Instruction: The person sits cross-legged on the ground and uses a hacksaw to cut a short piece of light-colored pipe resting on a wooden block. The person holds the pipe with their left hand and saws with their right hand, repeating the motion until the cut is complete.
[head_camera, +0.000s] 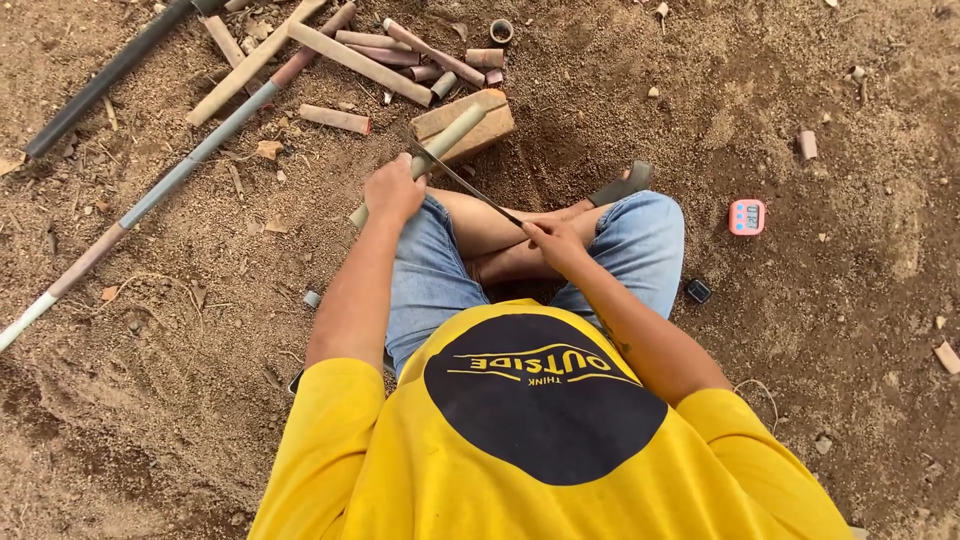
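I sit on bare dirt in a yellow shirt and denim shorts. My left hand grips a pale bamboo pole that rests across a wooden block in front of my knees. My right hand holds the handle end of a thin dark saw blade, which slants up to the pole just beyond my left hand. The blade meets the pole beside the block.
Several cut bamboo pieces and short tube ends lie behind the block. A long grey-and-brown pole and a black pipe stretch away at the left. A small red timer and a dark small object lie at the right.
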